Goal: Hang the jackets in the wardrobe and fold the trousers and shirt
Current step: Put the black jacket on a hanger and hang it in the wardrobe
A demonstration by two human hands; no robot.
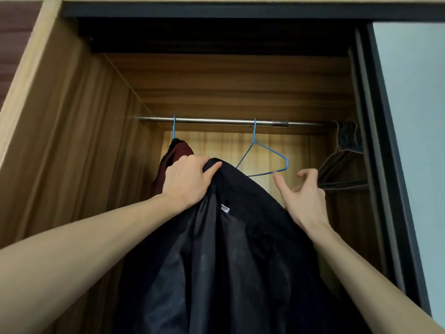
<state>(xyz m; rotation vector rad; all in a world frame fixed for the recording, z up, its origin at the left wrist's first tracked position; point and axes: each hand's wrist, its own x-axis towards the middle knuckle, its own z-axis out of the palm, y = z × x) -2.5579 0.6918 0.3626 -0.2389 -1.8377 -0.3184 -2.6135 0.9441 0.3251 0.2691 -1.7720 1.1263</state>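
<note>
A black jacket (228, 249) hangs in front of me inside the open wardrobe. My left hand (187, 182) grips its top edge near the collar. My right hand (301, 196) hovers to the right of the jacket, fingers spread and loosely bent, holding nothing, its fingertip close to the lower corner of an empty blue wire hanger (262, 157). That hanger hooks on the metal rail (216, 121). A dark red jacket (173, 160) hangs on another blue hanger at the left, partly hidden behind my left hand.
Several dark empty hangers (342, 169) bunch at the rail's right end. The wardrobe's wooden side wall (79, 141) stands at the left. A sliding door (409, 116) with a dark frame closes the right side.
</note>
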